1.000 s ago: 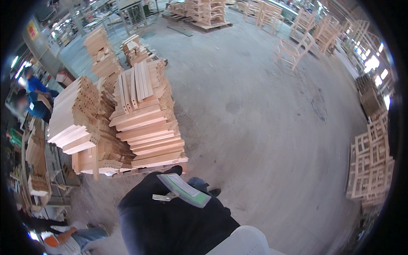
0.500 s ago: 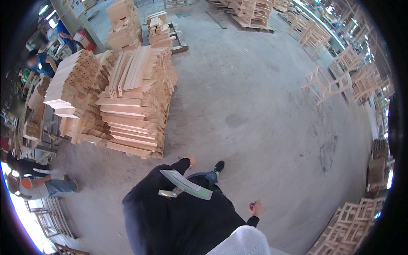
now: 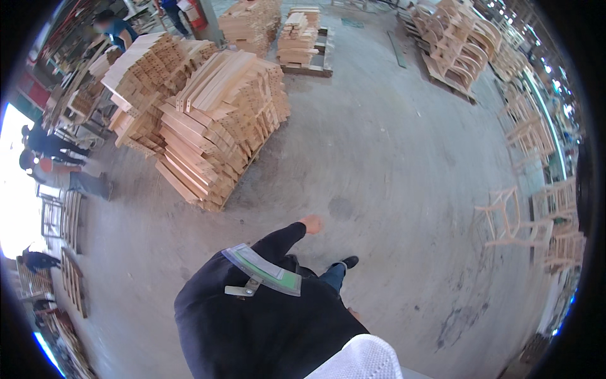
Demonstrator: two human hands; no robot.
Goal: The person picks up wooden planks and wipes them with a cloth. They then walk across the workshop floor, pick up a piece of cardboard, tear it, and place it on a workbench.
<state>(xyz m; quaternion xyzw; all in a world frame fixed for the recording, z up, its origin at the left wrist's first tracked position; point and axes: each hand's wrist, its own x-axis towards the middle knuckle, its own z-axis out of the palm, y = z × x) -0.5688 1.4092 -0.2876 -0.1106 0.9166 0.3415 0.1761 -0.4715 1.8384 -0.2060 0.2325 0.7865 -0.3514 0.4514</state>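
My left hand [image 3: 311,224] reaches forward from a black sleeve over the concrete floor, touching nothing that I can see. Its fingers are turned away and too small to make out. Of my right hand [image 3: 355,314] only a sliver shows past the dark clothing, with its fingers hidden. A badge in a clear holder [image 3: 264,270], white and green with a metal clip, hangs on my black top [image 3: 265,328]. One dark shoe [image 3: 350,261] steps out ahead. Nearest my left hand stands a pallet stack of pale wooden pieces [image 3: 218,136].
More stacked wood [image 3: 298,38] stands on a pallet beyond. Curved wooden frames [image 3: 451,44] are piled at the far right. Chair frames [image 3: 505,218] line the right side. Several people stand at the left, one in jeans [image 3: 88,183]. A green strip [image 3: 396,49] lies on the floor.
The view has turned and moved forward; the chair frames sit lower in it. My left arm has swung forward, and my right hand has gone back, mostly behind my clothing.
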